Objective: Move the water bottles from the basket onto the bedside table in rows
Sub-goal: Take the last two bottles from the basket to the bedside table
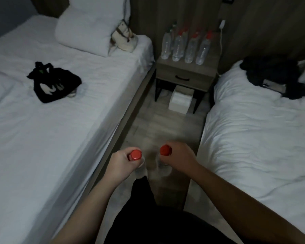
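1. Left hand (121,163): fist wrapped around the neck of a clear plastic water bottle with a red screw cap (135,155), held upright, cap toward the camera. Bottle body below the fist is blurred.
2. Right hand (179,156): fingers wrapped around the neck of a second clear red-capped water bottle (165,150), also upright. Body likewise blurred.
3. Both held bottles sit side by side, apart, over the grey wood-pattern floor (158,124) in the aisle between the two beds.
4. Grey wooden bedside table with one drawer and a black handle (185,71) stands at the far end of the aisle, against the wall.
5. Clear plastic bottles on the table top (190,48): a front row of four, most red-capped, with more behind. Exact count in the back row cannot be told.
6. White box (180,101) on the floor under the table.
7. White-sheeted bed on the left (51,120): black cloth bag (55,83), white pillow (90,25), cream pouch (124,39).
8. White-sheeted bed on the right (257,129): dark garment (275,74) near its head.
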Motion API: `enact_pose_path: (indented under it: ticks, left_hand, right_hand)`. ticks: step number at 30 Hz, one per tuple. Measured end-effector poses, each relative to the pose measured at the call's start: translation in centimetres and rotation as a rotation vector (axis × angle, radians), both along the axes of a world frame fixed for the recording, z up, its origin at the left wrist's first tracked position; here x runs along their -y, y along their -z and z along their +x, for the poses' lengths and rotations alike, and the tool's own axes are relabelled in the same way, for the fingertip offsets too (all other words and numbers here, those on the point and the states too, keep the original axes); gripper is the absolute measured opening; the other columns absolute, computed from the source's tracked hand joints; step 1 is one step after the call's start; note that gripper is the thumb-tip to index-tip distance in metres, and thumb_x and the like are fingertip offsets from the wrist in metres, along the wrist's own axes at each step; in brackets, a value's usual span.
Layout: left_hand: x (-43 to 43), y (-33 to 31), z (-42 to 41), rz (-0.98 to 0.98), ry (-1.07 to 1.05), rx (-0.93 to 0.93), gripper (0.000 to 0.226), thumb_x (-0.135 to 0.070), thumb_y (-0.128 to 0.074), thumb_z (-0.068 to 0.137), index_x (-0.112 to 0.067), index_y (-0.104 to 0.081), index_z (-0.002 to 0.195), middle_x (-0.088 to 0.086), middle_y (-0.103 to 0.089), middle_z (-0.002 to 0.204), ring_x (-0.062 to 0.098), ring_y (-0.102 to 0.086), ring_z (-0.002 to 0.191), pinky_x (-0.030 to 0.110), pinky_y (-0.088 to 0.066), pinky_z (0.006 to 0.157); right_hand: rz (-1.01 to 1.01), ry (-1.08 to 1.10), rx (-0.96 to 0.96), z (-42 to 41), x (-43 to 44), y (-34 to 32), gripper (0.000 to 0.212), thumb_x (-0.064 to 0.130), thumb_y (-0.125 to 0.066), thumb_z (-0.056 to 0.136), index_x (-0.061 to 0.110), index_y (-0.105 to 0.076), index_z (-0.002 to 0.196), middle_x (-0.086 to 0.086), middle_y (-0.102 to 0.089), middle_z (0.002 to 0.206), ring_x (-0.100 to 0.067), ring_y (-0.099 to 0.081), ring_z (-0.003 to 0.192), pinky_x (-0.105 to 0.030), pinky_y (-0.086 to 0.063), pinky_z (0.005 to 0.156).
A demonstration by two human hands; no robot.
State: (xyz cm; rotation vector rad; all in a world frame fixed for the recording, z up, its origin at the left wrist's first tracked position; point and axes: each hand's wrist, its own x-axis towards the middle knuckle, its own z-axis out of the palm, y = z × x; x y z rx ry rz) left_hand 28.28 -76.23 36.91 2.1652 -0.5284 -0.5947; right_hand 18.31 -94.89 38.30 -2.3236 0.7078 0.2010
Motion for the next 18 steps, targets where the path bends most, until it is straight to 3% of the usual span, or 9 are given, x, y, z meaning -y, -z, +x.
enact_pose_path:
  ticks: [4,6,11,15,18]
  left_hand:
    - [6.7,0.5,4.9,0.02,0.104,0.011,0.028,-0.019,-0.084,0.066,-0.034,-0.066,0.08,-0.008,-0.069,0.077,-0.012,-0.06,0.07,0.004,-0.042,0.063]
    - [10.3,0.8,7.7,0.018,0.143,0.02,0.03,-0.018,-0.084,0.066,-0.036,-0.065,0.082,-0.011,-0.068,0.077,-0.017,-0.058,0.071,0.003,-0.041,0.065]
    - [18.7,1.0,15.5,0.077,0.251,-0.005,0.028,-0.028,-0.08,0.07,-0.042,-0.062,0.086,-0.017,-0.067,0.08,-0.01,-0.06,0.074,0.004,-0.042,0.067]
    - [24.9,0.2,21.7,0.106,0.3,-0.044,0.023,-0.032,-0.074,0.078,-0.033,-0.062,0.098,-0.016,-0.065,0.083,-0.003,-0.062,0.079,0.021,-0.052,0.078]
    - [28.5,0.4,26.1,0.129,0.344,-0.016,0.024,-0.03,-0.075,0.076,-0.034,-0.06,0.096,-0.016,-0.063,0.086,0.002,-0.062,0.084,0.026,-0.052,0.085]
  right_hand:
    - [-0.007,0.062,-0.01,3.3,5.4,0.7,0.018,0.039,-0.068,0.072,0.024,-0.064,0.081,0.011,-0.061,0.076,-0.008,-0.057,0.072,-0.021,-0.037,0.058]
    - [0.0,0.087,-0.012,5.8,8.1,1.1,0.02,0.041,-0.069,0.07,0.026,-0.065,0.084,0.012,-0.062,0.078,-0.008,-0.06,0.075,-0.022,-0.041,0.063]
    - [0.039,0.138,-0.057,12.5,14.8,0.7,0.023,0.045,-0.068,0.073,0.032,-0.062,0.091,0.013,-0.064,0.088,-0.01,-0.061,0.084,-0.03,-0.051,0.08]
    - [0.038,0.211,-0.04,17.6,20.6,0.0,0.033,0.049,-0.067,0.078,0.033,-0.062,0.106,0.01,-0.066,0.101,-0.01,-0.061,0.094,-0.028,-0.048,0.086]
    - [0.014,0.252,0.018,20.5,23.9,0.0,0.023,0.049,-0.067,0.078,0.037,-0.06,0.097,0.018,-0.062,0.09,0.0,-0.058,0.085,-0.025,-0.046,0.085]
